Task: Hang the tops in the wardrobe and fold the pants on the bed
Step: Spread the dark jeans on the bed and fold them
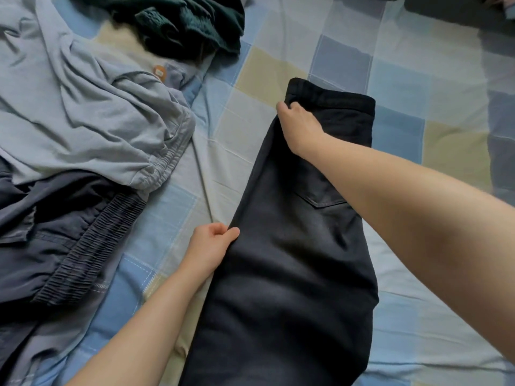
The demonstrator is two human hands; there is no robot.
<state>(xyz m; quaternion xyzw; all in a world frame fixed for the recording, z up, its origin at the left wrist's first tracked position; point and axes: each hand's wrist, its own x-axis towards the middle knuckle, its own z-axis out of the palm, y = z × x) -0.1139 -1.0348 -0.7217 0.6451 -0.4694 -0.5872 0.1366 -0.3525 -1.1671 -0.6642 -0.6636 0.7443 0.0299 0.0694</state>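
Two hands gripping black pants on bed, left hand side edge, right hand waistband

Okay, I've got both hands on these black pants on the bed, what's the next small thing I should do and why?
Probably pull the black pants taut and flat. Your right hand pinches the waistband's left corner and your left hand grips the left edge lower down, yet the fabric between still looks rumpled. Smoothing it on the checked sheet first should give a cleaner fold.
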